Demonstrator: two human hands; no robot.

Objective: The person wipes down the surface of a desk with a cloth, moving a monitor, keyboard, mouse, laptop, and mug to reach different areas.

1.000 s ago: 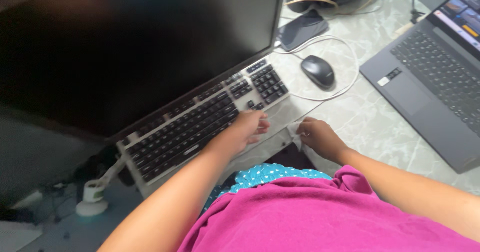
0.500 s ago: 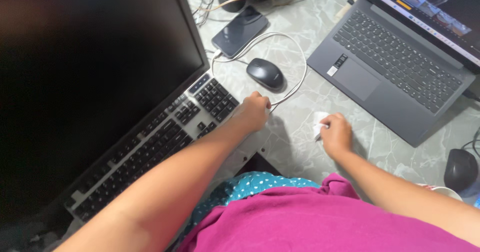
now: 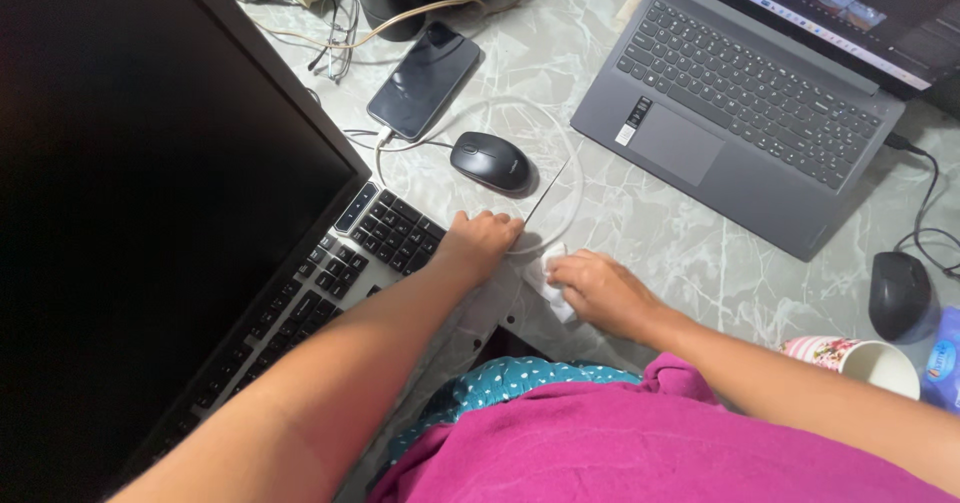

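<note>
I look down from a head-worn camera at a pale green marbled desk (image 3: 690,253). My left hand (image 3: 478,240) is curled into a loose fist at the right end of a black and silver keyboard (image 3: 350,253), its knuckles touching a thin white cable (image 3: 560,178) that loops across the desk. I cannot tell whether the fingers grip the cable or only rest against it. My right hand (image 3: 600,288) lies just beside the left, palm down, fingers pressed onto a small crumpled white cloth (image 3: 548,281) that sits flat on the desk near the front edge, close to the keyboard's corner.

A large dark monitor (image 3: 150,193) fills the left side and overhangs the keyboard. Just beyond my left hand sits a black mouse (image 3: 490,161), and behind that a black phone (image 3: 424,78) lies face up with the white cable plugged in. An open grey laptop (image 3: 740,113) stands at upper right with its screen lit. At far right a second black mouse (image 3: 898,293) rests near a paper cup (image 3: 865,360) with a pink floral pattern. I am wearing a magenta top (image 3: 640,443) over teal dotted fabric (image 3: 510,383).
</note>
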